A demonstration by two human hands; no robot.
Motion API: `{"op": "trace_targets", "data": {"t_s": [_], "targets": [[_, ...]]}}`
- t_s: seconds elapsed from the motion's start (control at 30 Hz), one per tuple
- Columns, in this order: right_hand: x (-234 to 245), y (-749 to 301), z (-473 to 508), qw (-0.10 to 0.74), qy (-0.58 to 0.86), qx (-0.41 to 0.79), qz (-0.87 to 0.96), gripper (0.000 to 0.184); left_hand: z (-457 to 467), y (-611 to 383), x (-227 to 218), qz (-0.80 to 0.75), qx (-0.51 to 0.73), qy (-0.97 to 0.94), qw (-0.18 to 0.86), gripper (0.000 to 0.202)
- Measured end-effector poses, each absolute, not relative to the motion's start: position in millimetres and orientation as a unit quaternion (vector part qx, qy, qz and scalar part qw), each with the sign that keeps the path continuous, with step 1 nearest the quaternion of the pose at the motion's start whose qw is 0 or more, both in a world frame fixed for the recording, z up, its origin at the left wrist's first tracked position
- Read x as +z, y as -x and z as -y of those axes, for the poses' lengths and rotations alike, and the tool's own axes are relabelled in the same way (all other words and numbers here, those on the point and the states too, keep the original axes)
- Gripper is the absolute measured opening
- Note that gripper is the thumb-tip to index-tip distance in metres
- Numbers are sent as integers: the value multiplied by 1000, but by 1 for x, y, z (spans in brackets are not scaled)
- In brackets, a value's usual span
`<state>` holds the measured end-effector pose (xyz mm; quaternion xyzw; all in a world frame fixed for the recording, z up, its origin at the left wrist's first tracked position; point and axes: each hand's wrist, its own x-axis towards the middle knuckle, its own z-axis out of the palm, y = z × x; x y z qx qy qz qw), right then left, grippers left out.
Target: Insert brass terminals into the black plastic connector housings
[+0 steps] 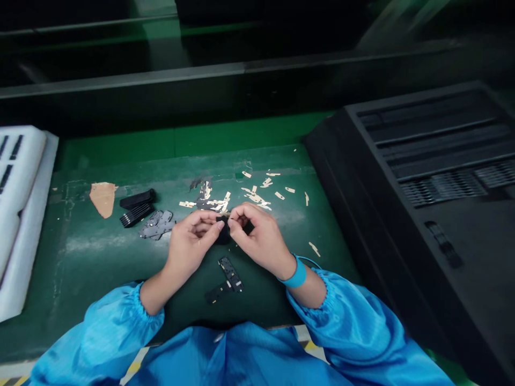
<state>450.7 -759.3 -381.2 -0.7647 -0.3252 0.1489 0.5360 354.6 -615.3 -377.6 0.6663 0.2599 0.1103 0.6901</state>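
Two-handed: steady the part (223, 236) with left hand (190, 236) clamped on it, work gently with right hand (261, 235) pinched together at its edge, clear of strips (279, 195) beyond it

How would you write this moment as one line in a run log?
left hand: holding black part | right hand: at same part | beyond hands: pale strips | right side: black tray

Shiny blue smock (257, 356), gathered cuffs (152, 313), blue wristband (296, 272), thin cord (309, 260)
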Motion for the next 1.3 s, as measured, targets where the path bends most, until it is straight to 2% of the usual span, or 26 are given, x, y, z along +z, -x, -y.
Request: {"op": "trace_targets", "data": {"t_s": [0.2,0.6,0.93,1.03,1.17,1.2,1.3], "targets": [[-382,-450,759,528,768,159,327,12,618,-353,-380,-270,123,-684,666,17],[-381,-454,760,539,764,174,309,10,611,-356,-381,-258,75,-649,712,26],[-382,-447,759,527,777,114,324,4,612,-355,-386,-268,88,-592,755,29],[-382,-443,760,540,764,121,331,12,612,-354,-387,-256,105,-607,745,32],[-386,-444,761,564,752,145,310,40,612,-354,-386,-239,108,-629,732,25],[-386,-445,761,574,744,159,302,42,612,-354,-386,-236,107,-629,733,24],[-388,-448,759,603,714,213,285,24,613,-354,-383,-228,108,-632,733,22]]}}
